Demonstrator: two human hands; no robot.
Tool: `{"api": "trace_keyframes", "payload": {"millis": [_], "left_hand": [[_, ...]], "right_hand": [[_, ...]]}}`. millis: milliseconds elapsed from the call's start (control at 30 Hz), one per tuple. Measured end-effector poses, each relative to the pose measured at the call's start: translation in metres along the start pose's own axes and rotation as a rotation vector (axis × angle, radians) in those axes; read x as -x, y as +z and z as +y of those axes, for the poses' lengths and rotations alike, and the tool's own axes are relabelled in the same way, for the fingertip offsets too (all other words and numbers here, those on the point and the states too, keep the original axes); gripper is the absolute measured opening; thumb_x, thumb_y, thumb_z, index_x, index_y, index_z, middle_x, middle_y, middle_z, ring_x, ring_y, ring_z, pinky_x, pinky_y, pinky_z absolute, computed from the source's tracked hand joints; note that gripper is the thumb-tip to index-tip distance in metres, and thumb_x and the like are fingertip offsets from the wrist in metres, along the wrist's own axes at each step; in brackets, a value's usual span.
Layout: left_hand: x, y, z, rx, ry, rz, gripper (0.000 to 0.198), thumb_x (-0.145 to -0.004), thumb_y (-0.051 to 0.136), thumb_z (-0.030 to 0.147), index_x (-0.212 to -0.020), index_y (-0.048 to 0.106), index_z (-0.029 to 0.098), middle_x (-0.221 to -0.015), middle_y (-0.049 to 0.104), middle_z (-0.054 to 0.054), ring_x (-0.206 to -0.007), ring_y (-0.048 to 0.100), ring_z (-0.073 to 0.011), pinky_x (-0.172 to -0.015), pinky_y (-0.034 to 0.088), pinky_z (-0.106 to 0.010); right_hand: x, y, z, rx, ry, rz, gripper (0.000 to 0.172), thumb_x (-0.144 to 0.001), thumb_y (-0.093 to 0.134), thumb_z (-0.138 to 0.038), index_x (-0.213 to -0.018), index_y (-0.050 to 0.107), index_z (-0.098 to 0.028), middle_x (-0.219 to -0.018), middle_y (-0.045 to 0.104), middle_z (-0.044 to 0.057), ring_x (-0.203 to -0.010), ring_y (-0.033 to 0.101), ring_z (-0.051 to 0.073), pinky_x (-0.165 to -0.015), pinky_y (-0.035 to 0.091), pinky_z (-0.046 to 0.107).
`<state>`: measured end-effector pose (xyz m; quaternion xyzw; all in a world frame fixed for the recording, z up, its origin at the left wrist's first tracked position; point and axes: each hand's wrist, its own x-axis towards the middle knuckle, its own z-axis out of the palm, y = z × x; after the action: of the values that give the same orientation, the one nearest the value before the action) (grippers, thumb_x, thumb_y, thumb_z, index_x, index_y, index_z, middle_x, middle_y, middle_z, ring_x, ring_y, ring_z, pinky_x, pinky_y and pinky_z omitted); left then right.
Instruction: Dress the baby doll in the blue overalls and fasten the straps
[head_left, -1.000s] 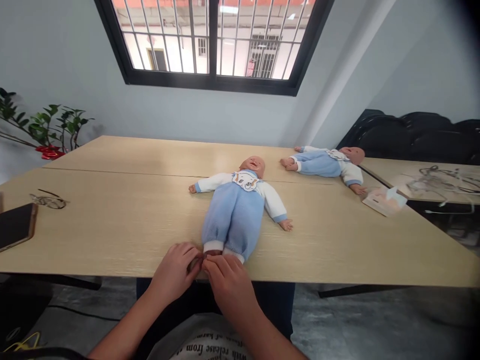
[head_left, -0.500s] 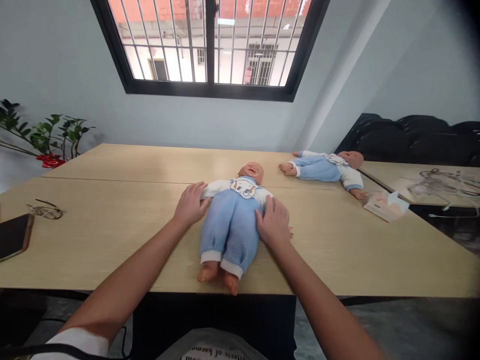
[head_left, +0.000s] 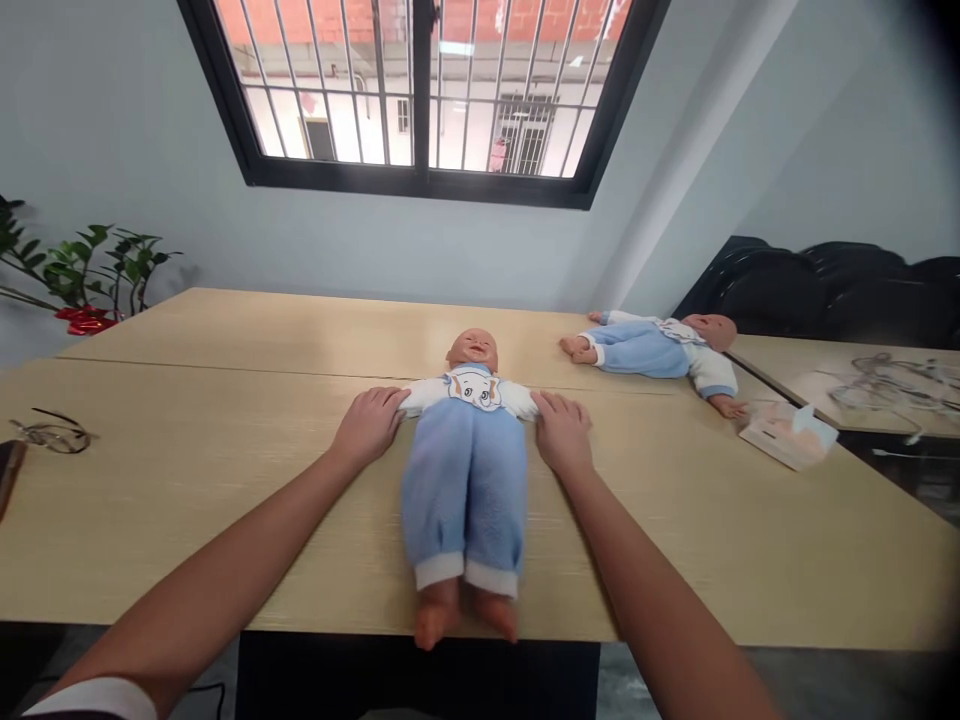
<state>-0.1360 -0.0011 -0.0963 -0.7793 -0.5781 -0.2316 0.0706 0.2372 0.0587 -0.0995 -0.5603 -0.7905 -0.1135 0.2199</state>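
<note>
A baby doll (head_left: pixel 465 470) in blue trousers and a white-sleeved top lies face up on the table before me, its feet at the front edge. Its bib carries an animal face. My left hand (head_left: pixel 369 425) is closed round the end of the sleeve on the left, covering the doll's hand there. On the other side, my right hand (head_left: pixel 562 430) grips the opposite sleeve end in the same way. Both of the doll's arms are stretched out sideways, and its legs lie straight, side by side.
A second baby doll (head_left: pixel 652 345) lies at the back right, near a tissue box (head_left: pixel 789 435). Eyeglasses (head_left: pixel 56 432) and the edge of a dark phone-like device (head_left: pixel 9 475) are at the left. Tangled white cables (head_left: pixel 896 380) cover part of the side table.
The doll has turned from a slant to lie straight, its head shifting left and its feet right. My right hand has moved from its side out to the sleeve end.
</note>
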Motion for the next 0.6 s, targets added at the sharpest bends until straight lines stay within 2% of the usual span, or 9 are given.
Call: {"api": "trace_keyframes", "payload": {"millis": [67, 133, 200, 267, 367, 433, 500, 533, 600], "left_hand": [[0.004, -0.01, 0.015, 0.132, 0.107, 0.116, 0.044, -0.105, 0.041, 0.041, -0.141, 0.055, 0.02, -0.142, 0.062, -0.013, -0.132, 0.055, -0.0295, -0.112, 0.042, -0.05], [0.006, -0.019, 0.034, 0.303, 0.35, 0.175, 0.049, -0.105, 0.036, 0.05, -0.139, 0.057, 0.021, -0.143, 0.062, -0.012, -0.135, 0.054, -0.0279, -0.116, 0.039, -0.049], [0.007, -0.025, 0.053, 0.432, 0.611, 0.111, 0.056, -0.104, 0.032, 0.059, -0.137, 0.059, 0.022, -0.14, 0.065, -0.012, -0.133, 0.056, -0.0279, -0.12, 0.036, -0.051], [0.009, -0.026, 0.066, 0.532, 0.754, 0.011, 0.056, -0.103, 0.035, 0.062, -0.13, 0.064, 0.023, -0.131, 0.071, -0.012, -0.129, 0.061, -0.0276, -0.12, 0.036, -0.05], [0.013, -0.025, 0.076, 0.702, 0.8, -0.063, 0.043, -0.101, 0.045, 0.057, -0.111, 0.07, 0.023, -0.111, 0.078, -0.01, -0.116, 0.069, -0.0257, -0.114, 0.044, -0.046], [0.016, -0.026, 0.077, 0.813, 0.817, -0.106, 0.038, -0.1, 0.048, 0.054, -0.105, 0.071, 0.025, -0.102, 0.08, -0.008, -0.108, 0.072, -0.0243, -0.11, 0.049, -0.044], [0.017, -0.026, 0.074, 0.869, 0.811, -0.134, 0.04, -0.1, 0.045, 0.055, -0.106, 0.071, 0.025, -0.103, 0.08, -0.009, -0.108, 0.072, -0.0246, -0.109, 0.05, -0.044], [0.017, -0.026, 0.071, 0.865, 0.789, -0.124, 0.044, -0.101, 0.042, 0.057, -0.11, 0.071, 0.025, -0.109, 0.079, -0.009, -0.113, 0.07, -0.0255, -0.111, 0.049, -0.045], [0.013, -0.022, 0.064, 0.805, 0.664, -0.056, 0.053, -0.102, 0.035, 0.06, -0.124, 0.068, 0.024, -0.13, 0.072, -0.011, -0.129, 0.061, -0.0286, -0.118, 0.041, -0.051]], "right_hand": [[-0.006, -0.001, -0.01, -0.104, -0.017, 0.065, 0.049, -0.094, 0.042, -0.014, -0.141, 0.057, -0.014, -0.146, 0.058, 0.017, -0.134, 0.047, 0.032, -0.116, 0.027, 0.052], [-0.004, -0.008, -0.024, -0.299, -0.114, 0.136, 0.049, -0.094, 0.041, -0.016, -0.14, 0.057, -0.014, -0.146, 0.058, 0.017, -0.136, 0.048, 0.03, -0.117, 0.031, 0.051], [0.004, -0.019, -0.041, -0.547, -0.271, 0.14, 0.044, -0.097, 0.041, -0.021, -0.138, 0.058, -0.019, -0.141, 0.062, 0.013, -0.135, 0.051, 0.028, -0.115, 0.036, 0.05], [0.012, -0.03, -0.056, -0.74, -0.427, 0.056, 0.038, -0.099, 0.046, -0.027, -0.134, 0.061, -0.022, -0.136, 0.066, 0.011, -0.132, 0.055, 0.027, -0.114, 0.04, 0.05], [0.018, -0.041, -0.068, -0.95, -0.577, -0.053, 0.024, -0.1, 0.053, -0.031, -0.112, 0.071, -0.024, -0.114, 0.076, 0.008, -0.115, 0.066, 0.027, -0.105, 0.046, 0.048], [0.018, -0.044, -0.067, -1.134, -0.539, -0.034, 0.032, -0.103, 0.047, -0.034, -0.086, 0.071, -0.024, -0.084, 0.076, 0.005, -0.089, 0.071, 0.023, -0.091, 0.052, 0.044], [0.016, -0.044, -0.062, -1.224, -0.431, 0.013, 0.043, -0.106, 0.041, -0.039, -0.076, 0.067, -0.024, -0.071, 0.07, 0.003, -0.076, 0.068, 0.021, -0.084, 0.052, 0.042], [0.015, -0.043, -0.06, -1.201, -0.389, 0.026, 0.043, -0.106, 0.04, -0.043, -0.081, 0.07, -0.024, -0.077, 0.072, 0.004, -0.082, 0.069, 0.023, -0.088, 0.052, 0.043], [0.012, -0.04, -0.056, -1.068, -0.352, 0.005, 0.039, -0.104, 0.044, -0.05, -0.114, 0.072, -0.025, -0.116, 0.074, 0.01, -0.113, 0.066, 0.028, -0.105, 0.045, 0.049]]}}
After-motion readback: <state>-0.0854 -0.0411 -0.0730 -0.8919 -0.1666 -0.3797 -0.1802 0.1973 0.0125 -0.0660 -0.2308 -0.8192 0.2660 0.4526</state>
